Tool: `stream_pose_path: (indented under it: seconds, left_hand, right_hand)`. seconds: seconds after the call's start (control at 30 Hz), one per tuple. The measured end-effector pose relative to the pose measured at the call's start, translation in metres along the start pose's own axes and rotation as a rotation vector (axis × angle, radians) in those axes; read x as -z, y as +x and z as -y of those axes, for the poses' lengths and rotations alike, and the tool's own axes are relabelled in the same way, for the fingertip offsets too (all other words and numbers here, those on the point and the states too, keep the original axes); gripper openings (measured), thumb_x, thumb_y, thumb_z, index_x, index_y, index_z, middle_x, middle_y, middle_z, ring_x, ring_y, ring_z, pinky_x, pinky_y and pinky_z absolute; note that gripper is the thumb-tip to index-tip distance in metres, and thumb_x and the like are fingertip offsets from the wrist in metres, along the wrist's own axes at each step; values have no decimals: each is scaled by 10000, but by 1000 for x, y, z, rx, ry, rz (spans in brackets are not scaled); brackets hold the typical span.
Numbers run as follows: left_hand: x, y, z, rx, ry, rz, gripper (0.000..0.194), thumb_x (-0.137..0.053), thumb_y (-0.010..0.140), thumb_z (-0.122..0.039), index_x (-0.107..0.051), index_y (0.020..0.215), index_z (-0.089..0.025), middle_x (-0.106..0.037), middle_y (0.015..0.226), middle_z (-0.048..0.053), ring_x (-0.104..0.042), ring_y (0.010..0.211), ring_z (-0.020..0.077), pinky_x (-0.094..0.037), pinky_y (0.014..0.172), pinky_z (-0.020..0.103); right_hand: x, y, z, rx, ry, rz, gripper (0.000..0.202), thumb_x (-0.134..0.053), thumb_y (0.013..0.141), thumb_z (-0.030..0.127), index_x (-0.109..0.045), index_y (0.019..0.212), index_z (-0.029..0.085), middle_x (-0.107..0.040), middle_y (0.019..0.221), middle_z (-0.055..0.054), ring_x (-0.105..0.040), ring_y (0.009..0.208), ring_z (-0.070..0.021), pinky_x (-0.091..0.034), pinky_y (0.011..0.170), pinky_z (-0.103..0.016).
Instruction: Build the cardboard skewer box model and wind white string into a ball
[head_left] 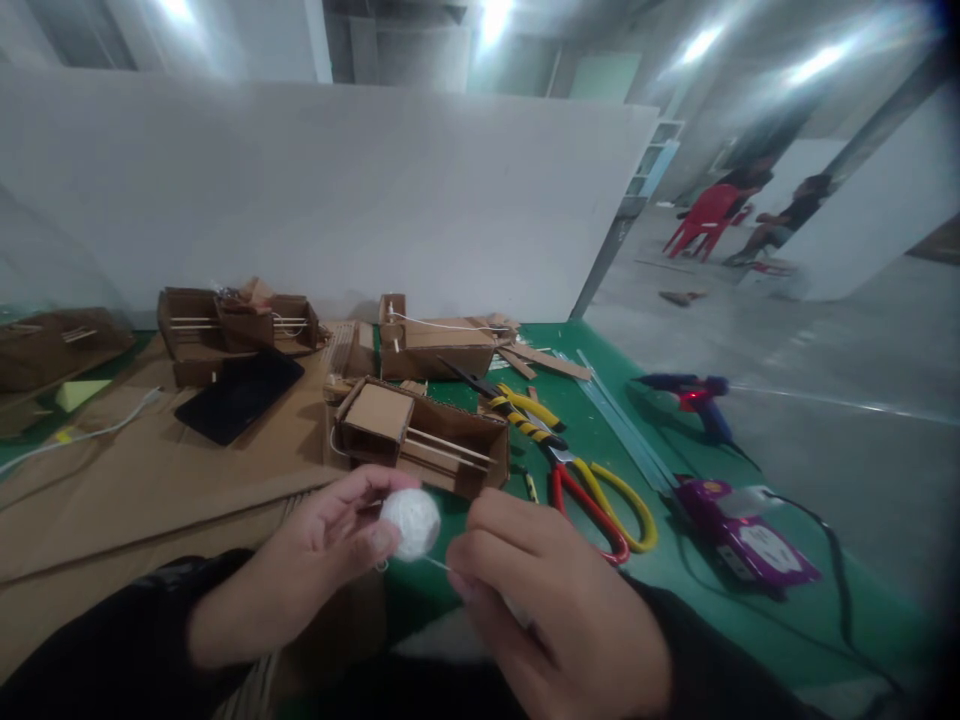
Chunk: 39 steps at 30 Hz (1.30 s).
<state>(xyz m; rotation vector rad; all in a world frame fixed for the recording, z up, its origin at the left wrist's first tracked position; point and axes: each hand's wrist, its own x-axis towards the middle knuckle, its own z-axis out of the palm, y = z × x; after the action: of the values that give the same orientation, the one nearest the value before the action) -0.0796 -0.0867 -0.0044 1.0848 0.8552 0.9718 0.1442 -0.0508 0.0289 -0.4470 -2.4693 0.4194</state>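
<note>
A white ball of string [411, 523] sits between the thumb and fingers of my left hand [330, 535]. From it a short length of string [438, 565] runs to my right hand [551, 590], whose fingers are pinched on it. Just beyond both hands is an open cardboard box [457, 465] with wooden sticks across it and a cardboard flap on its left part. To the right of the box lie scissors [600, 500] with one red and one yellow handle, and pliers [525, 412] with yellow-and-black grips.
More cardboard boxes [439, 350] line the white partition [337, 200]. A dark tablet [240, 397] rests on cardboard at left. On the green table's right side are clear glue sticks [622, 425], a blue glue gun [694, 400] and a purple power strip [742, 540] with a black cord.
</note>
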Motion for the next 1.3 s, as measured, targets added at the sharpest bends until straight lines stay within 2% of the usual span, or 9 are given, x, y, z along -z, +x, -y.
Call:
stream_pose_path:
  seconds: [0.13,0.27,0.43,0.57,0.77,0.87,1.07,1.2,1.3]
  left_hand:
    - [-3,0,0,20,1,8,356,-687,891,-378,-644,1208,-223,-685,1061,56,-615,955,182,-479,852,275]
    - [-5,0,-1,65,7,46,391,-725,852,-373,-644,1195,-204,-685,1067,80,-621,993,223,-478,877,328]
    - [-5,-3,0,67,-46,98,358,-768,827,-323,-575,1123,-267,-633,1049,9,-598,931,143,-468,813,250]
    - [-6,-6,0,5,-57,105,344,-763,836,-311,-601,1138,-278,-617,1055,16,-597,955,149,-483,819,243]
    - [-7,-7,-2,-65,74,46,315,-712,873,-290,-696,1187,-300,-545,1255,50,-582,1102,212,-499,914,276]
    - [-5,-5,-3,-115,139,-12,295,-690,888,-310,-694,1181,-281,-586,1235,55,-583,1102,217,-497,918,269]
    - [0,-1,-6,-61,246,-132,327,-647,919,-393,-590,1221,-282,-650,1131,21,-612,1012,168,-491,858,228]
    - [-1,2,-3,-50,387,-203,360,-646,908,-442,-553,1202,-255,-625,1157,26,-581,1083,179,-446,929,254]
    - [-4,1,1,-50,346,-196,375,-656,896,-454,-510,1178,-255,-610,1126,19,-580,1074,180,-462,908,262]
  right_hand:
    - [1,1,-4,42,-124,21,190,-453,903,103,-618,830,164,-481,685,-8,-374,560,-134,-257,491,-301]
    - [-1,3,-11,13,-156,-75,195,-524,973,223,-677,857,195,-497,676,6,-392,529,-108,-297,482,-262]
    - [-8,9,-27,-57,121,-180,154,-572,971,247,-706,941,177,-608,797,-38,-556,684,-116,-456,613,-211]
    - [-22,13,-39,-161,290,-233,107,-650,919,213,-692,838,157,-623,767,-32,-563,691,-121,-446,622,-219]
    - [-41,9,-42,-277,357,-96,120,-621,915,175,-667,809,148,-618,753,-26,-561,712,-133,-417,636,-234]
    - [-46,6,-37,-276,327,-26,132,-608,910,171,-657,788,155,-601,753,-30,-553,709,-141,-411,634,-239]
    - [-46,-6,-19,-265,254,131,103,-550,915,152,-634,858,169,-605,833,-40,-552,727,-134,-401,639,-227]
    - [-37,-8,-3,-206,194,121,110,-538,858,112,-544,763,168,-537,744,1,-475,659,-107,-348,586,-217]
    - [-26,-4,2,-130,185,43,112,-509,851,80,-540,776,157,-511,729,5,-444,645,-101,-331,570,-220]
